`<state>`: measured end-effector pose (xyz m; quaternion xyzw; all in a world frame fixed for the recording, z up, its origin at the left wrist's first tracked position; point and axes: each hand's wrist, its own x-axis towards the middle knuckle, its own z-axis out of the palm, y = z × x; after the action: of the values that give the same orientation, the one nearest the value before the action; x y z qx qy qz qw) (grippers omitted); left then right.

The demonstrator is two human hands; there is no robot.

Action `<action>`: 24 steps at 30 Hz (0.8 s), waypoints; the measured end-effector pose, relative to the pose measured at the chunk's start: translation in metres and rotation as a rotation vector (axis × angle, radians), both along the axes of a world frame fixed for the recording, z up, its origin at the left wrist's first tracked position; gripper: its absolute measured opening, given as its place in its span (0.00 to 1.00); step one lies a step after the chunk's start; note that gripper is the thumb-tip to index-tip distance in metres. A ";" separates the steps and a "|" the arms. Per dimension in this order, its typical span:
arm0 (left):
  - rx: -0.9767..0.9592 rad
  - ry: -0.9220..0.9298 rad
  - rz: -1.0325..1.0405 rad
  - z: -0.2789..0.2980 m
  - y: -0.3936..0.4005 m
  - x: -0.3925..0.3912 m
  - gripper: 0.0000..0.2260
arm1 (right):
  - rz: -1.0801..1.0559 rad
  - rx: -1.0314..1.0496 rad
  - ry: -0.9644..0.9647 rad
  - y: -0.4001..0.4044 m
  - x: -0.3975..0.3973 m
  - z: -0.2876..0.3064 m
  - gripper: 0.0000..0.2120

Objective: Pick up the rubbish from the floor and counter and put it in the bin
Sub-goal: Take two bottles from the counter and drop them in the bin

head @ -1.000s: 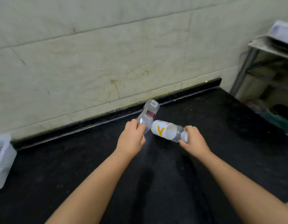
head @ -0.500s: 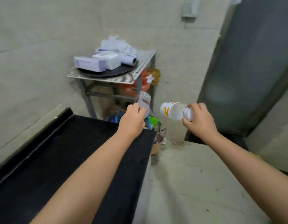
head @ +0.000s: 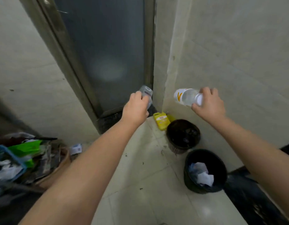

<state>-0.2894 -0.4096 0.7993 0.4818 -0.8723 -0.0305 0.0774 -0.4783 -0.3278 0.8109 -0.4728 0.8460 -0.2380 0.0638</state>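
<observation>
My left hand grips a clear plastic bottle with a grey label, held out in front of a frosted glass door. My right hand holds a second clear bottle with a white label and an orange mark by its cap end, lying sideways in the air. Below the right hand, two dark round bins stand on the floor by the wall: a farther bin with a dark inside, and a nearer bin with crumpled white paper in it.
A yellow jug stands in the corner behind the farther bin. At the lower left a blue basket and bags full of clutter crowd the floor. A scrap of paper lies near them. Pale floor tiles stretch between.
The view has swung right from the black counter, past a metal rack, to the door and bins. Both hands kept hold of their bottles throughout.
</observation>
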 end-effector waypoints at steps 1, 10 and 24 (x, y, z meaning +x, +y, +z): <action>0.031 -0.021 -0.031 -0.008 -0.009 -0.022 0.15 | -0.023 0.029 -0.023 -0.006 -0.020 -0.010 0.21; 0.270 -0.078 -0.213 -0.098 -0.130 -0.189 0.14 | -0.215 0.196 -0.137 -0.079 -0.148 -0.120 0.22; 0.763 -0.412 -0.347 -0.430 -0.247 -0.357 0.20 | -0.463 0.775 -0.633 -0.196 -0.249 -0.441 0.27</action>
<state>-0.6463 -0.6565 0.3695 0.3191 -0.8635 -0.2655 -0.2865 -0.7269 -0.5237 0.3694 -0.1218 0.8932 -0.0474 0.4303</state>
